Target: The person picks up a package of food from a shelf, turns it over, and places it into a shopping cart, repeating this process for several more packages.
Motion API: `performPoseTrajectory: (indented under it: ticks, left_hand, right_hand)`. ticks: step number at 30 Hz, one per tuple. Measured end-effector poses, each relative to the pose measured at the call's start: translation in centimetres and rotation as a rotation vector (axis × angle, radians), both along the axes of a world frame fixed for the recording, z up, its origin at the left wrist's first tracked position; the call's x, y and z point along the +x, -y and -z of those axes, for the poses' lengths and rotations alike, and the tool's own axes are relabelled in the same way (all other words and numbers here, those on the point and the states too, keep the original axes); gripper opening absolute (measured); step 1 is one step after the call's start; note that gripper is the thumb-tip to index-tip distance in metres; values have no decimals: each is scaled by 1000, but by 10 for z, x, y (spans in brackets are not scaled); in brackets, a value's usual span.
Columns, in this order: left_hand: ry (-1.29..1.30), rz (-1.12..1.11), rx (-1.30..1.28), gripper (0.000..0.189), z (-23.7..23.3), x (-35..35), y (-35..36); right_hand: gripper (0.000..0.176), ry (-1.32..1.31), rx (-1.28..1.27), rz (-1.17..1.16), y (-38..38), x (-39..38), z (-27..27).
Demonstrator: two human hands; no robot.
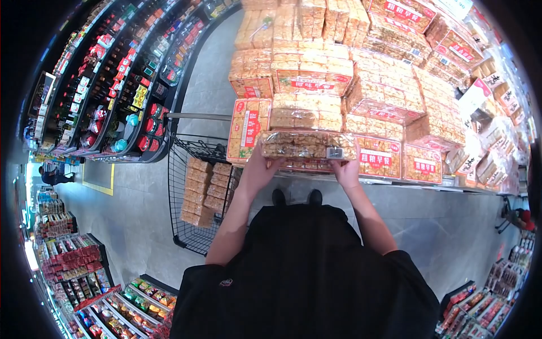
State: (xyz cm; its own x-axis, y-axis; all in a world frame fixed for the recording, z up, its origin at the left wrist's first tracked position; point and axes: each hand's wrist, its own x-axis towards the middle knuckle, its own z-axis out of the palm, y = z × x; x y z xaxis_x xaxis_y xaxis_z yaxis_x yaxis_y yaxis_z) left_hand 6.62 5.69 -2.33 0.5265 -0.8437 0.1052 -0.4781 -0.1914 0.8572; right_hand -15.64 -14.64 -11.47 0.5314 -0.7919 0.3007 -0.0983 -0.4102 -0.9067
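Between my two hands is a clear-wrapped pack of biscuits (299,145), with a barcode label near its right end. My left hand (265,169) grips its left end, thumb on the near side and the other fingers mostly hidden. At the opposite end, my right hand (345,170) holds it the same way, thumb just below the barcode. The pack is at the near edge of a large display of similar packs (307,113), overlapping the front of the stack. Red-and-white printed boxes (248,130) stand beside it.
To my left stands a black wire shopping cart (197,240) holding several wrapped packs (197,195). Beyond it curve tall shelves (121,79) of bottles and jars. Grey floor (135,209) shows around the cart. Product racks (73,260) stand behind me, and a person (53,175) is far left.
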Motion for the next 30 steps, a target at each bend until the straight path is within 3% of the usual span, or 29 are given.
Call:
performPoseTrajectory:
  ticks: [7,13,19,28,30]
  left_hand:
    - [-86,14,1,61,-9,-2,3]
    - [27,24,21,59,-4,0,3]
    - [-42,-6,16,57,-25,-7,5]
    - [-83,41,11,61,-18,-2,5]
    - [-66,25,-11,45,-18,-3,6]
  right_hand:
    - [105,-9,-19,8,2,1,5]
    - [105,-8,-52,4,3,2,3]
    - [105,9,28,3,4,1,10]
    - [105,51,101,7,2,3,13]
    - [105,44,92,14,2,3,13]
